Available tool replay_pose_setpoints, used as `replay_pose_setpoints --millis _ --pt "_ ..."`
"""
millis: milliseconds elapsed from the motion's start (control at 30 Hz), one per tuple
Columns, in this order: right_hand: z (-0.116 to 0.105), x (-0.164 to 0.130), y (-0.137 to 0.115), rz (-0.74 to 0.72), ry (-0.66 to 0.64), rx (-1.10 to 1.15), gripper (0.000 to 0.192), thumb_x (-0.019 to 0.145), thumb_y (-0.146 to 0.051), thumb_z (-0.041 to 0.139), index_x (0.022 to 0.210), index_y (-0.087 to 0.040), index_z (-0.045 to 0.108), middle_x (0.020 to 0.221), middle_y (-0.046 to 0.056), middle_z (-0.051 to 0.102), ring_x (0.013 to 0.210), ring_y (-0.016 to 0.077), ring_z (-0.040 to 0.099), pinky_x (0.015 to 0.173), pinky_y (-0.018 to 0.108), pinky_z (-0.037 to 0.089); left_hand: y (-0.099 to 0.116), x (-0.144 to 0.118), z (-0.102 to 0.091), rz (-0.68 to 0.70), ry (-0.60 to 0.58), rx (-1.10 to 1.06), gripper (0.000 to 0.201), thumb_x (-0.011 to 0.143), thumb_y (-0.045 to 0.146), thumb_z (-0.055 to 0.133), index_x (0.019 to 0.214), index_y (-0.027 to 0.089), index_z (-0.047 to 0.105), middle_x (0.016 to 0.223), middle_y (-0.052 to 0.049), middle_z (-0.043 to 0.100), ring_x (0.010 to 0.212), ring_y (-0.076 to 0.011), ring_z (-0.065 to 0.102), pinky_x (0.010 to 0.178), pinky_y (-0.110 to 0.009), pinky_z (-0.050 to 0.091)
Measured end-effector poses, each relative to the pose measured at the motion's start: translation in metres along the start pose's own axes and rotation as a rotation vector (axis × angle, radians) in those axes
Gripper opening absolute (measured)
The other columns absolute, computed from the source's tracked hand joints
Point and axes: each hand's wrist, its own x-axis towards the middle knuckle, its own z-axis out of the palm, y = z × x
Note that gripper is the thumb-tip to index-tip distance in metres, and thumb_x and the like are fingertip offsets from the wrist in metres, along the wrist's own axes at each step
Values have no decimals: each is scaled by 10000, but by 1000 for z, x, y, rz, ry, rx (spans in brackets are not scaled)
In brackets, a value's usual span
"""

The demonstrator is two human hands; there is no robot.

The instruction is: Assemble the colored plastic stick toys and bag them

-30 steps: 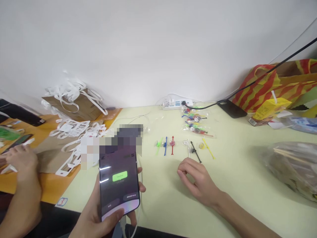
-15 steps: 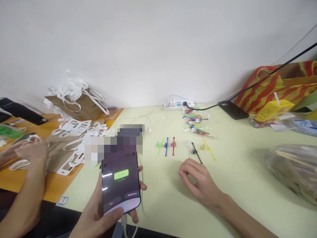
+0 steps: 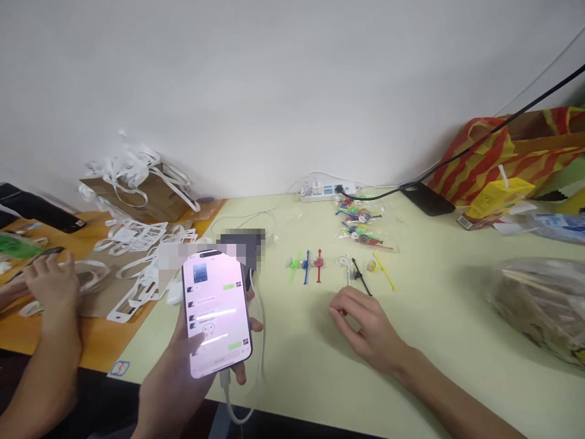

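We hold a phone [image 3: 214,311] upright in our left hand [image 3: 183,366], near the front edge of the pale worktop [image 3: 457,341]; the grip is wrapped round its lower half, fingertips showing on the right edge, and the lit screen faces us. A white cable [image 3: 256,341] hangs from the bottom of the phone and loops below the worktop edge. Our right hand [image 3: 365,326] rests on the worktop to the right of the phone, fingers curled loosely inward, holding nothing that we can make out; the grip is narrow, though the fingertips are turned away from us. Just beyond it lies a row of small coloured picks [image 3: 338,268]: green, blue and red to the left, white, black and yellow to the right. Farther off sit clear packets [image 3: 363,228] of more picks and a power strip [image 3: 324,192] by the wall. At the far left another person's hand [image 3: 50,286] lies on white paper cutouts [image 3: 137,256] on an orange surface. A striped bag [image 3: 503,152] and a yellow carton [image 3: 496,201] stand at the far right.
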Motion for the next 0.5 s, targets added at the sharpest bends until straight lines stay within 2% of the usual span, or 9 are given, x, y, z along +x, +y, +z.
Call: replay_pose_setpoints --millis 100,300,400,500 --pt "0 -1 2 5 -4 -8 167 997 -130 456 855 -202 507 766 21 533 705 155 463 635 304 381 1 -1 7 38 -2 56 950 677 225 784 1506 412 359 1260 -129 694 870 -432 728 342 -399 566" --pt "1 -4 5 6 -13 -20 159 1001 -140 462 863 -201 511 771 22 531 704 154 457 632 306 375 2 -1 6 29 7 -29 810 763 409 682 1506 440 363 1312 -103 674 936 -440 722 407 -439 594" --pt "1 -4 6 1 -18 -32 161 1001 -140 461 859 -201 508 769 21 526 702 154 454 631 307 373 0 0 4 37 -15 56 858 769 357 722 1528 399 322 1288 -132 678 916 -426 723 373 -385 572" --pt "1 -4 6 1 -22 -36 164 1002 -141 456 858 -201 507 770 22 532 701 155 460 632 308 376 -3 0 3 95 -44 157 932 728 342 807 1524 375 324 1373 -149 620 917 -383 725 461 -369 602"
